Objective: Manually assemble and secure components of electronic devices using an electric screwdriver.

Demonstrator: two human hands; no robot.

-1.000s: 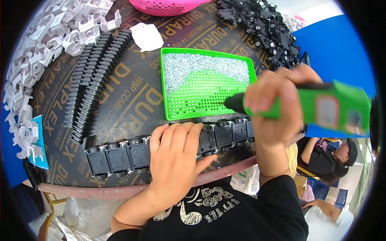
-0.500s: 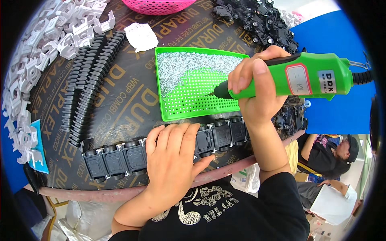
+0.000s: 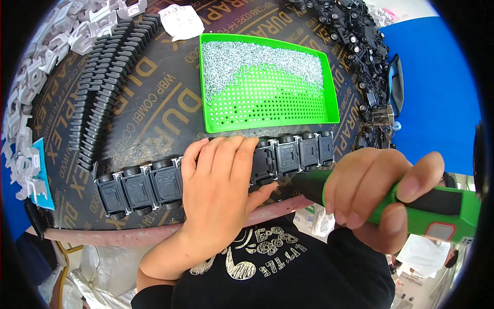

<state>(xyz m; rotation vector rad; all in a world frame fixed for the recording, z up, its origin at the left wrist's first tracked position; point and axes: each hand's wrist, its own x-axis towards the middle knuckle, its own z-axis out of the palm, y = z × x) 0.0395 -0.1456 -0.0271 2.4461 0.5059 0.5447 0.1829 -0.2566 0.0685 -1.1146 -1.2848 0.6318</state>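
Note:
A row of black wheeled plastic bases, like toy car chassis point(image 3: 167, 184), lies along the table's near side. My left hand point(image 3: 218, 177) lies across the row, fingertips over its far edge and thumb at its near edge, covering several bases. At the right, my right hand point(image 3: 368, 193) is wrapped round a green and black electric screwdriver point(image 3: 465, 219). Its dark nose points left, close to the near side of the row; the bit's tip is hard to make out. Beyond the row sits a green perforated tray point(image 3: 337, 105) with small silvery screws point(image 3: 257, 54) heaped along its far side.
Stacked black ribbed strips point(image 3: 110, 87) lie to the left, beside a pile of white plastic parts point(image 3: 43, 72). A crumpled white paper point(image 3: 181, 23) lies behind. Black wheeled parts point(image 3: 355, 44) are piled at the far right. The table's pinkish edge point(image 3: 118, 235) runs near my body.
My right hand has brought the screwdriver from over the screw tray down toward me, to the near side of the row. My left hand stays on the row. The whole view has shifted slightly.

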